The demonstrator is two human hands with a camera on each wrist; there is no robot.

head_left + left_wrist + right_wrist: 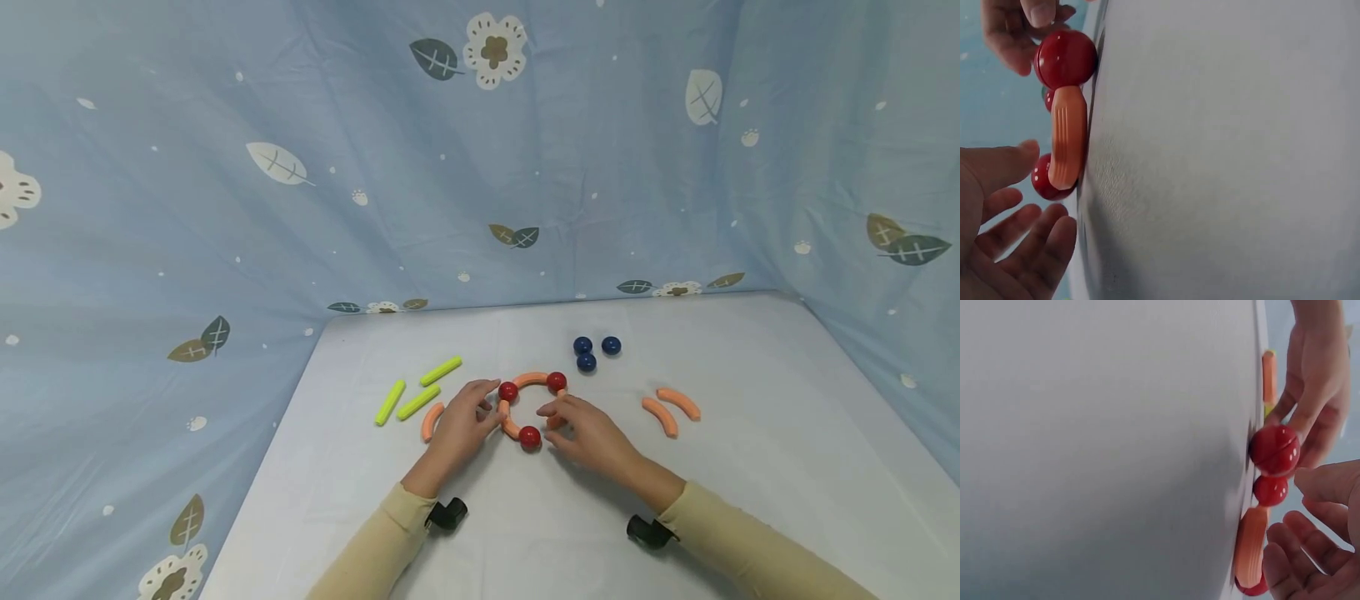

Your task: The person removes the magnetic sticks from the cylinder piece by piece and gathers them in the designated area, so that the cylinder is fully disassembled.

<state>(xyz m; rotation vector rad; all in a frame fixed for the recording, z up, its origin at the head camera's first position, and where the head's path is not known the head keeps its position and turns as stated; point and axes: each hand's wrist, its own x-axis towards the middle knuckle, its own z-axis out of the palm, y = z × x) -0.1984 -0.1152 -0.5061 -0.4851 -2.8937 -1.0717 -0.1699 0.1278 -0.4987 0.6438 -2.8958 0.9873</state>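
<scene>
A ring of red balls and curved orange sticks lies on the white table. One red ball [507, 392] is at its left, another red ball [557, 382] at the far right and a third red ball [529, 437] at the near side. My left hand [463, 423] is beside the left curved orange stick [1067, 137], thumb and fingers apart with nothing between them. Across from it, my right hand [592, 433] partly hides the right curved orange stick [1251, 547]; its fingertips are right at that stick, the thumb spread away. A third curved orange stick [532, 378] joins the two far balls.
Several yellow-green sticks [390, 403] lie at the left, with a loose curved orange stick [431, 422] close to my left hand. Three dark blue balls [587, 362] sit behind the ring. Two more curved orange sticks [660, 417] lie at the right. A patterned blue curtain [480, 167] hangs behind the table.
</scene>
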